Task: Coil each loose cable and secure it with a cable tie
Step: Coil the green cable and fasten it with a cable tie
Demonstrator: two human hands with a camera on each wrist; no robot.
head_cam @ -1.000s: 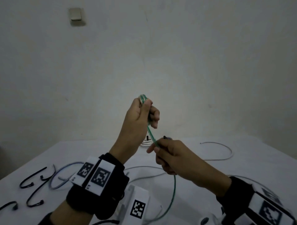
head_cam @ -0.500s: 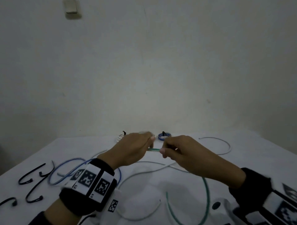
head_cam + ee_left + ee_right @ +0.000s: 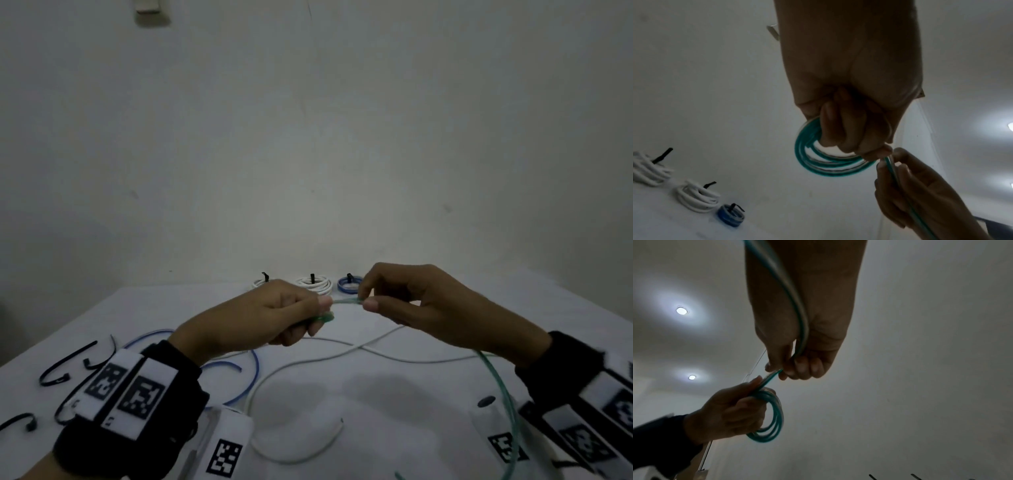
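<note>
Green cable [image 3: 824,167]: left hand [image 3: 260,318] is gripping its coil.
Right hand [image 3: 421,301]: fingers are pinching the strand.
Counter [image 3: 394,404]: white, lying beneath loose cables.

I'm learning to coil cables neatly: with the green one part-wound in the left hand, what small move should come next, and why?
Probably lay one more loop: the right hand should swing the strand it pinches round onto the green coil in the left hand's grip. Several turns are wound, yet the green cable trails loose past the right wrist, so tying seems premature.
</note>
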